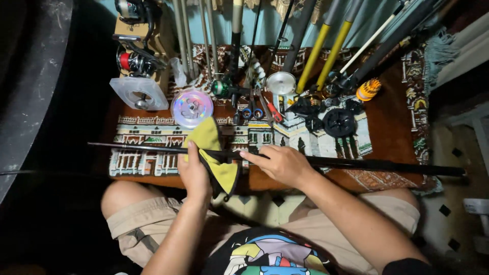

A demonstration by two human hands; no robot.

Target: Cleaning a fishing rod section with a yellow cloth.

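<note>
From the head camera, a long black fishing rod [356, 164] lies crosswise over the person's knees, above a patterned rug [392, 112] covering the surface. The left hand [195, 170] has its fingers closed around a yellow cloth [214, 153] wrapped over the rod. The right hand [280, 164] sits just beside it, fingers curled on the rod with the forefinger stretched along the shaft toward the cloth. Farther off on the rug lie a clear line spool [191, 107], blue-handled scissors [252, 109], red-handled pliers [272, 109] and a black reel [338, 122]. More rods [326, 48] lean against the wall behind.
</note>
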